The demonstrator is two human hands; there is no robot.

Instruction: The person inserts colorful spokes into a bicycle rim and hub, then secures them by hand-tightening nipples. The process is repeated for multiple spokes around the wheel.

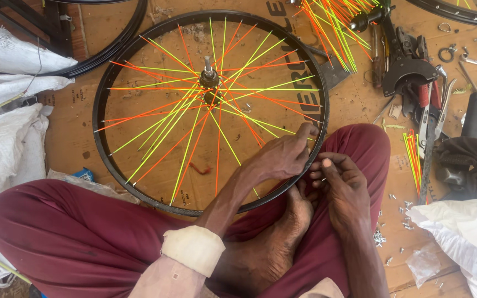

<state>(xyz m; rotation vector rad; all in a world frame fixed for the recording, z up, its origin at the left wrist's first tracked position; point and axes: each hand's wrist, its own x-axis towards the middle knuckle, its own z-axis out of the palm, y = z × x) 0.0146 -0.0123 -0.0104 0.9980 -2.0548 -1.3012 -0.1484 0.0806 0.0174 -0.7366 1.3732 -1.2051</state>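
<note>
Both hands are working at the near right edge of the bicycle wheel [211, 110], which is lying flat on the cardboard-covered floor [78, 132] and resting against our crossed legs. We are pressing the left hand [282, 157] onto the black rim [101, 99], fingers curled over it where a spoke meets it. We are pinching a small metal nipple [323, 178] in the right hand [340, 185], fingertips closed on it just outside the rim. Orange and yellow-green spokes [161, 118] are fanning out from the hub [210, 80]. A loose bundle of spokes [332, 27] is lying beyond the wheel. Tools [415, 77] are lying to the right, small metal nipples [401, 212] are scattered near our right knee, and white sacks [6, 138] are sitting to the left.
</note>
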